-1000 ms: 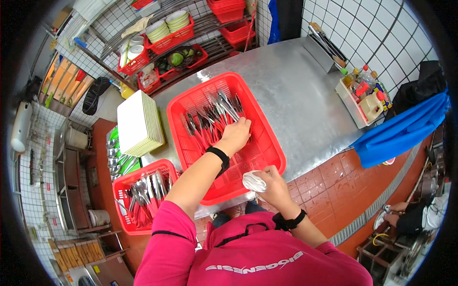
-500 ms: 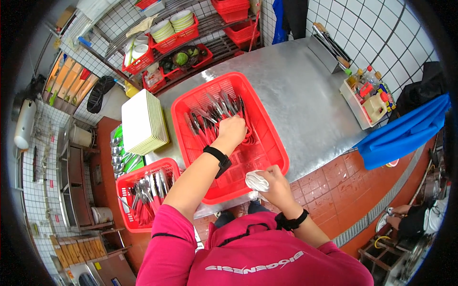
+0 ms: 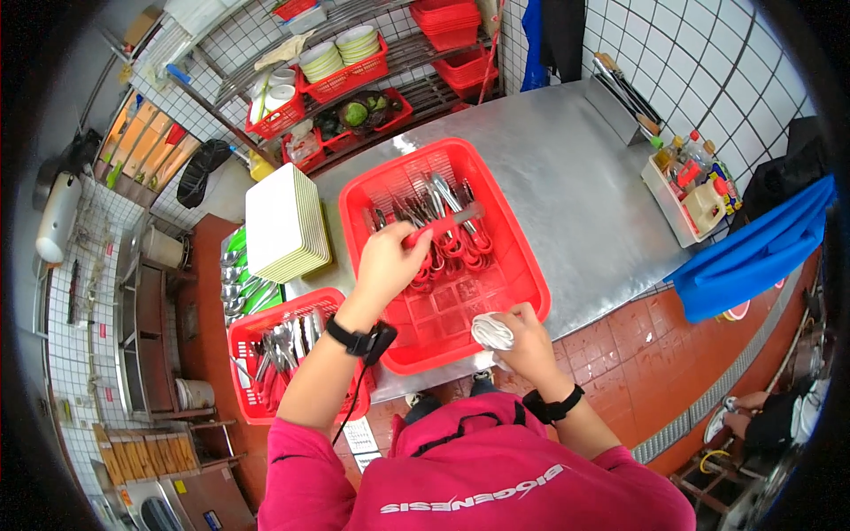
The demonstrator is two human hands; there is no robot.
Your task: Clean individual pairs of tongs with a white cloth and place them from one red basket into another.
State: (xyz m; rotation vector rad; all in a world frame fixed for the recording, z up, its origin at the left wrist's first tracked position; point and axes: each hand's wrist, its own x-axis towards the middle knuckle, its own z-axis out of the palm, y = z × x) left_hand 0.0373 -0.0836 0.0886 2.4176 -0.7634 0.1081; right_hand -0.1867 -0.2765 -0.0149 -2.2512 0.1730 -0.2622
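Observation:
Over the large red basket (image 3: 518, 265), my left hand (image 3: 387, 265) is closed on a red-handled utensil (image 3: 447, 223), which slants up to the right. Motion blurs it, so its exact kind is unclear. Below it in the basket lies a pile of metal utensils (image 3: 434, 199) with red looped handles, metal ends pointing away from me. My right hand (image 3: 527, 345) grips a rolled white cloth (image 3: 491, 332) over the basket's near right corner. To the left, a smaller red basket (image 3: 241, 376) holds more metal utensils with red handles.
A stack of pale trays (image 3: 283, 217) stands left of the large basket, beside spoons on green (image 3: 243, 288). The steel table (image 3: 567, 177) carries a condiment bin (image 3: 664, 199) and a knife holder (image 3: 615, 106) at right. Racks with red baskets stand behind. A blue cloth (image 3: 753, 252) hangs at right.
My left hand has come out of the pile, back and left, with a red-handled utensil in it. My right hand still holds the cloth. The view has shifted slightly.

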